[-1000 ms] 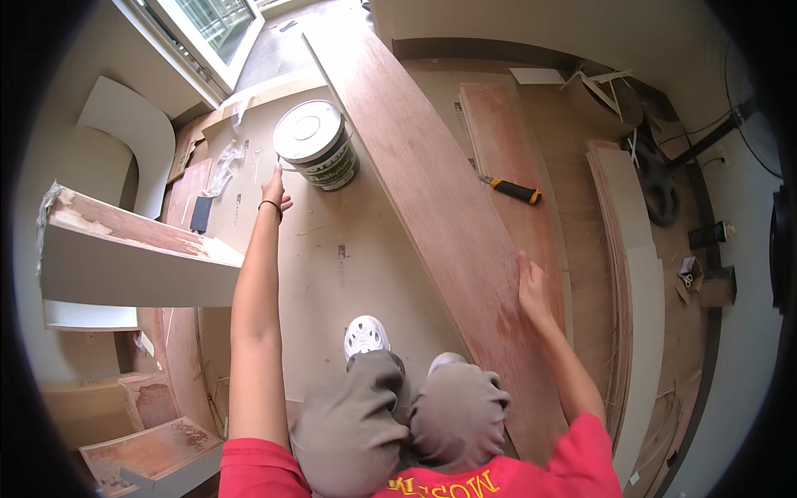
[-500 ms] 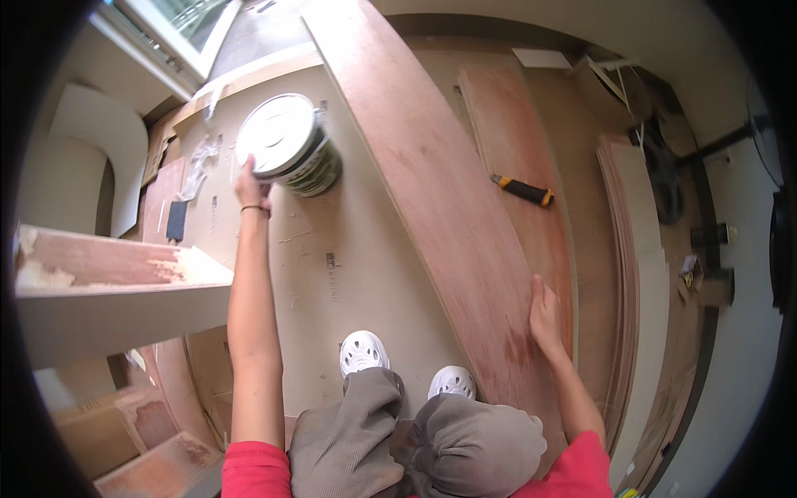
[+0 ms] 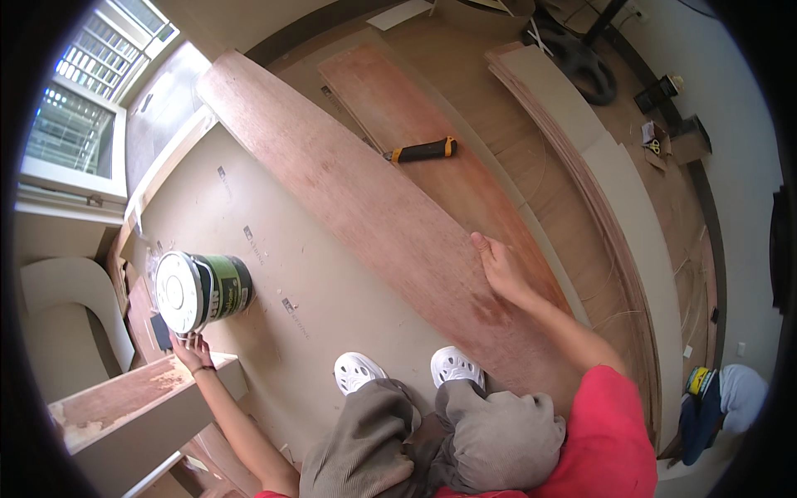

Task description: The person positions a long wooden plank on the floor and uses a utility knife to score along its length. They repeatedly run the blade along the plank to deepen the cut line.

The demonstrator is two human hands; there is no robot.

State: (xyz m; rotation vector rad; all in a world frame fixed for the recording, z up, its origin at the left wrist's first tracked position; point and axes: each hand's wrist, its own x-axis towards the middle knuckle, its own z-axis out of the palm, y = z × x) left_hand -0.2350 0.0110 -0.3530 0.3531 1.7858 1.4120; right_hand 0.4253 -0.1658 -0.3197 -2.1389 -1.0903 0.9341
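Note:
At the left, my left hand (image 3: pixel 193 353) is closed on the rim side of a paint bucket (image 3: pixel 222 286) with a white lid and a dark green body. The bucket tilts with its lid toward the left, and my fingers are partly hidden beneath it. A long reddish wooden board (image 3: pixel 349 203) slants from far left to near right. My right hand (image 3: pixel 502 270) grips its right edge, thumb on top, the other fingers mostly hidden. Beyond that edge, a black and yellow utility knife (image 3: pixel 422 151) lies near a second reddish board (image 3: pixel 390 91).
A wooden box-like piece with a worn top (image 3: pixel 124 398) stands at the near left, close to my left forearm. Stacked long panels (image 3: pixel 573 158) lie at the right. Brown protective sheeting (image 3: pixel 274 332) covers the floor. A window (image 3: pixel 83 124) is at the far left.
The view has turned to the right. My left hand has carried the bucket left and nearer, tipping its lid leftward. My right hand stays on the board's edge.

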